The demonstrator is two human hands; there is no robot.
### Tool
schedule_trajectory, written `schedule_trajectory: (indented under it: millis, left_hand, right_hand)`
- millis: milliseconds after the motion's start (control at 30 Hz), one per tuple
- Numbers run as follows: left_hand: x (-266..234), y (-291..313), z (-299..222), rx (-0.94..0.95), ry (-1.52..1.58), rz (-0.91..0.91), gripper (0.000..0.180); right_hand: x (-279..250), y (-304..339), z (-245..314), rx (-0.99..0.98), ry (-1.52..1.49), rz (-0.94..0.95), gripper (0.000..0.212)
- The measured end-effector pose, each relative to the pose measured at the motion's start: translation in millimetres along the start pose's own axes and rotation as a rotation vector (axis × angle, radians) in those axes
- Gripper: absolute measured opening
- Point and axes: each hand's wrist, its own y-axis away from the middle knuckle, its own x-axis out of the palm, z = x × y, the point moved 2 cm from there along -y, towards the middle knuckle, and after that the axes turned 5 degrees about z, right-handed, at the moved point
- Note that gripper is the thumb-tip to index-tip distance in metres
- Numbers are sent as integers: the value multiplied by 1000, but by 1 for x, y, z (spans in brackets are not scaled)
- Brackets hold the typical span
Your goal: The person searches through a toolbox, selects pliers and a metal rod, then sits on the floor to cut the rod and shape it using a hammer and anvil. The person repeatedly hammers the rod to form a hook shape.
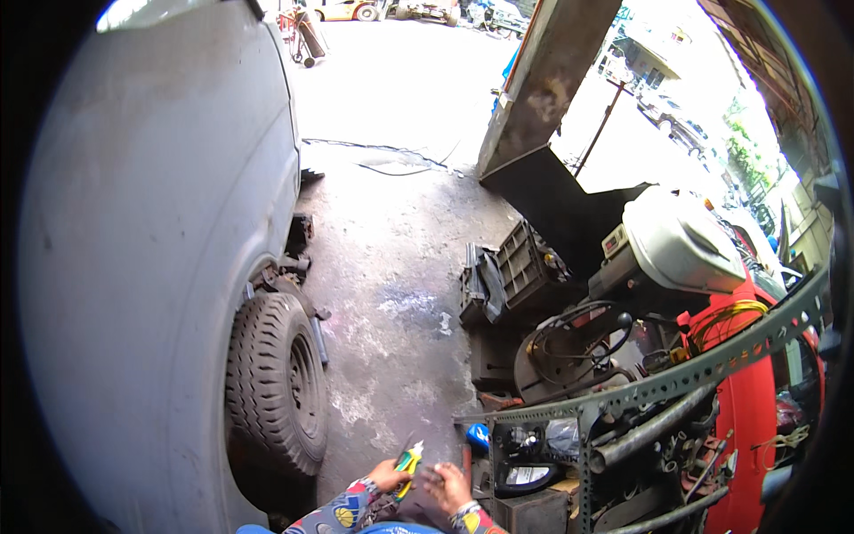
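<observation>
Concrete floor (382,307) of a workshop, head view, lying between a pale vehicle body (142,222) and a perforated metal rack (584,467). Near the lower edge, the left hand (385,476) is closed around a green-and-yellow tube (409,460), apparently held low to leave the tip unobstructed. Its long axis slants forward, the pale tip pointing away from the wearer and slightly right. The right hand (450,485) is just beside it, fingers curled; whether it grips anything cannot be told.

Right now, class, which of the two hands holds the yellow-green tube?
The left hand: it grips the yellow-green tube, while the right hand is beside it, apart from the tube.
</observation>
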Motion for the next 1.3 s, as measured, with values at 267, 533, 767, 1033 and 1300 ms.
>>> schedule_trajectory:
  millis: [267, 533, 767, 1033, 1300]
  left_hand:
    - [-71, -72, -260, 432, -597, -265, 46]
    - [-200, -107, -530, 446, -409, -493, 46]
    - [-333, -154, -717, 920, -283, -546, 20]
    - [-505, -259, -925, 954, -544, -208, 18]
    - [-650, -348, -1101, 893, -347, -82, 17]
  right_hand:
    - [145, -134, 209, -180, -202, 307, 15]
    - [322, -237, 433, -130, -166, 586, 14]
    - [475, -325, 609, 146, 191, 851, 26]
    - [637, -462, 771, 135, 241, 893, 45]
    - [784, -588, 917, 5, 444, 754, 26]
